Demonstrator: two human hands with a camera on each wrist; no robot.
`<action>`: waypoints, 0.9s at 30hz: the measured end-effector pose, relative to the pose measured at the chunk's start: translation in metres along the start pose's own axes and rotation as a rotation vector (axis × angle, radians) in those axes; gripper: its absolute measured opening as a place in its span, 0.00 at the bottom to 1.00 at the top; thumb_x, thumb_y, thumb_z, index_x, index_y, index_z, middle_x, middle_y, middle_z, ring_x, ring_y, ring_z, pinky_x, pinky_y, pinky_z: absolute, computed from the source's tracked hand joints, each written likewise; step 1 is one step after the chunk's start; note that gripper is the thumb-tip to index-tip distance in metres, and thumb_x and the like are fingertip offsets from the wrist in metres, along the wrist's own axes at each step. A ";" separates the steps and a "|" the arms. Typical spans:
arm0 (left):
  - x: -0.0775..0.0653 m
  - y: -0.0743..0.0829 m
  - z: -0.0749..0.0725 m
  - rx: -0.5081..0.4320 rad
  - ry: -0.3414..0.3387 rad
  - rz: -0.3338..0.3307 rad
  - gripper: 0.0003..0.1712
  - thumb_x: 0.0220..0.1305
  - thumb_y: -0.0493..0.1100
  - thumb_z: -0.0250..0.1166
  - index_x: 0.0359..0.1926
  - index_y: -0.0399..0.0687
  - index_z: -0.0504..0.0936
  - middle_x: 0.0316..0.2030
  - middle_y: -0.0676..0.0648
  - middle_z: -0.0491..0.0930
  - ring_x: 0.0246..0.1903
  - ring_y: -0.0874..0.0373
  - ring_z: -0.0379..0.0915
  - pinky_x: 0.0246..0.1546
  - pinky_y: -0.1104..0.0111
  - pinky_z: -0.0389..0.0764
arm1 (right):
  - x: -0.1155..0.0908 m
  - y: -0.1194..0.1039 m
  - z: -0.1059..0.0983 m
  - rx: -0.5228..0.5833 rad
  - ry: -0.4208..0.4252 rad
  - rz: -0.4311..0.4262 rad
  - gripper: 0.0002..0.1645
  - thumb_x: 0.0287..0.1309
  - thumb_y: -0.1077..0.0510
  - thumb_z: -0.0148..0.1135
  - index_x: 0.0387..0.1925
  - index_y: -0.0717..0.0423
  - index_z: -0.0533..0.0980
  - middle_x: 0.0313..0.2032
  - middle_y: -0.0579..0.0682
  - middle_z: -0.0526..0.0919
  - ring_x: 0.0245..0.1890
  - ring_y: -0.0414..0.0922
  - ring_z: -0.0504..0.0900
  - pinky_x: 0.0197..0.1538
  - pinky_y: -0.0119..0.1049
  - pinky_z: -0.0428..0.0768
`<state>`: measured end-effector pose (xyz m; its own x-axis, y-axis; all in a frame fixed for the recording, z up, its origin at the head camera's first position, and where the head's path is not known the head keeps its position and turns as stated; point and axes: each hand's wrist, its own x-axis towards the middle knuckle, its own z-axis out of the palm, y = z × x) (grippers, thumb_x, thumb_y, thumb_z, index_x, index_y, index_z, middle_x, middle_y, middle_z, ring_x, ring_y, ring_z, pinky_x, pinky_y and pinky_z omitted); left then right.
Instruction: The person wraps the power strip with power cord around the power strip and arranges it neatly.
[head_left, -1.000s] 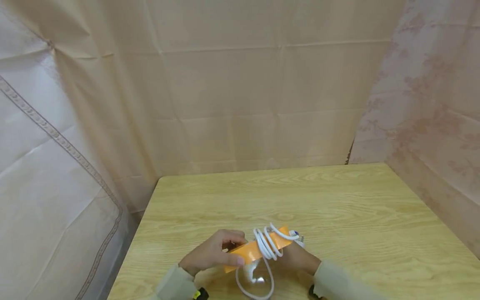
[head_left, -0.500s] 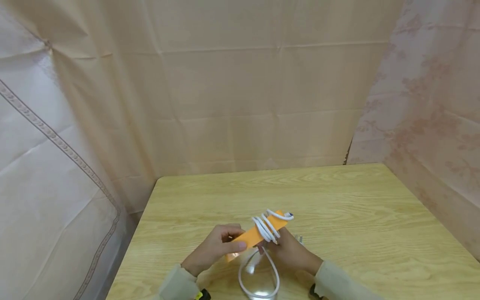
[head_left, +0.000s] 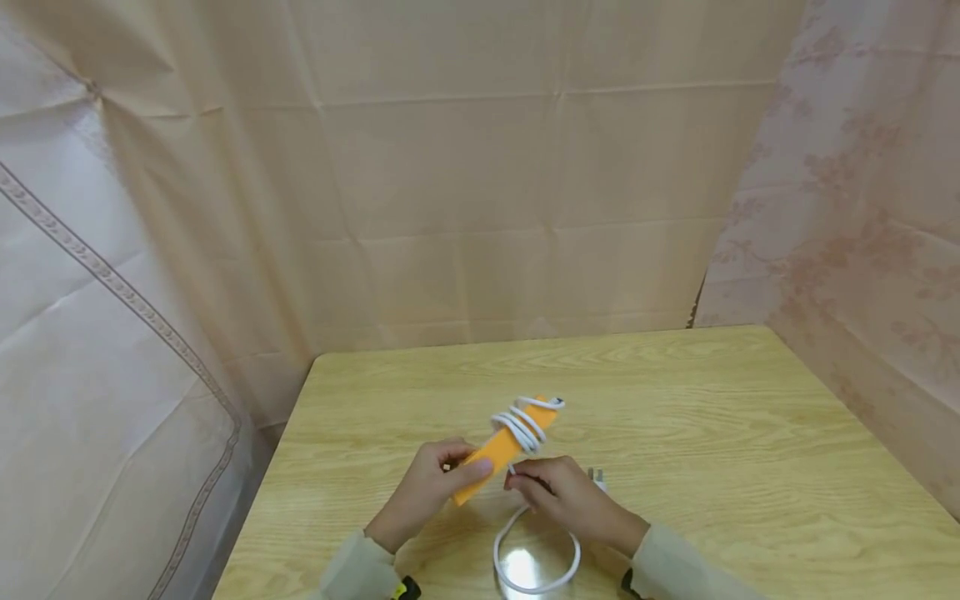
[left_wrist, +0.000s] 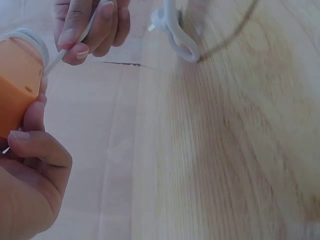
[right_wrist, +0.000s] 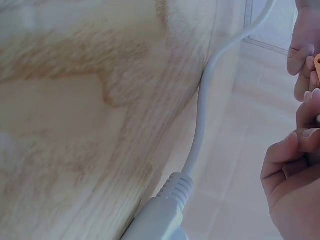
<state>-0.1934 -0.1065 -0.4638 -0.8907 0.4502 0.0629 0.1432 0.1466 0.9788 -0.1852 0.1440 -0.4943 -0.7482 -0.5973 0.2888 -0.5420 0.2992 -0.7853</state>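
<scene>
An orange power strip (head_left: 489, 463) slants up over the table, with several turns of its white cord (head_left: 517, 427) wound about the far part. My left hand (head_left: 435, 487) grips the near end, thumb on top. Just right of it, my right hand (head_left: 573, 500) pinches the cord between thumb and fingers, where it leaves the windings. From there the slack hangs in a loop toward me. In the left wrist view the pinched cord runs straight from the orange body (left_wrist: 17, 82) to the fingertips (left_wrist: 82, 54). The white plug (right_wrist: 160, 217) lies beyond my right hand.
Underneath is a wood-grain table (head_left: 675, 417), its back edge against a beige curtain (head_left: 450, 208). Pale sheets hang at the left (head_left: 90, 375) and a floral one (head_left: 862, 208) at the right. Glare shows inside the cord loop.
The power strip has risen and turned steeper, its far end swinging away and left. My right hand has come out from behind it to the right, and the loop has shifted right.
</scene>
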 end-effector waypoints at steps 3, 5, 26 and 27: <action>0.000 0.001 0.001 0.054 0.019 0.001 0.11 0.69 0.52 0.69 0.43 0.53 0.91 0.34 0.48 0.82 0.30 0.59 0.73 0.29 0.70 0.74 | -0.001 -0.002 0.000 -0.008 -0.002 0.001 0.16 0.79 0.53 0.52 0.43 0.57 0.84 0.22 0.38 0.75 0.20 0.28 0.70 0.23 0.30 0.78; 0.000 0.001 0.002 0.090 0.027 0.012 0.11 0.69 0.52 0.69 0.43 0.53 0.91 0.33 0.49 0.82 0.29 0.59 0.73 0.28 0.70 0.75 | -0.001 -0.003 0.000 -0.020 -0.001 -0.004 0.15 0.79 0.53 0.52 0.43 0.55 0.84 0.22 0.38 0.75 0.21 0.27 0.71 0.24 0.30 0.79; 0.005 -0.003 0.000 0.378 0.211 0.095 0.20 0.64 0.59 0.72 0.40 0.46 0.90 0.26 0.54 0.76 0.23 0.60 0.71 0.21 0.70 0.73 | -0.010 -0.004 -0.006 -0.249 0.078 -0.053 0.12 0.74 0.52 0.60 0.39 0.52 0.86 0.25 0.33 0.73 0.25 0.28 0.69 0.27 0.27 0.74; 0.005 -0.003 -0.001 0.391 0.222 0.093 0.21 0.64 0.59 0.72 0.40 0.46 0.90 0.26 0.55 0.76 0.23 0.60 0.71 0.21 0.70 0.73 | -0.011 -0.004 -0.006 -0.250 0.084 -0.052 0.12 0.73 0.53 0.61 0.38 0.52 0.86 0.25 0.33 0.73 0.25 0.28 0.69 0.26 0.27 0.73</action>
<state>-0.1983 -0.1058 -0.4661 -0.9312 0.2840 0.2286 0.3408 0.4551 0.8226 -0.1774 0.1540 -0.4911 -0.7406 -0.5558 0.3775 -0.6500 0.4506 -0.6119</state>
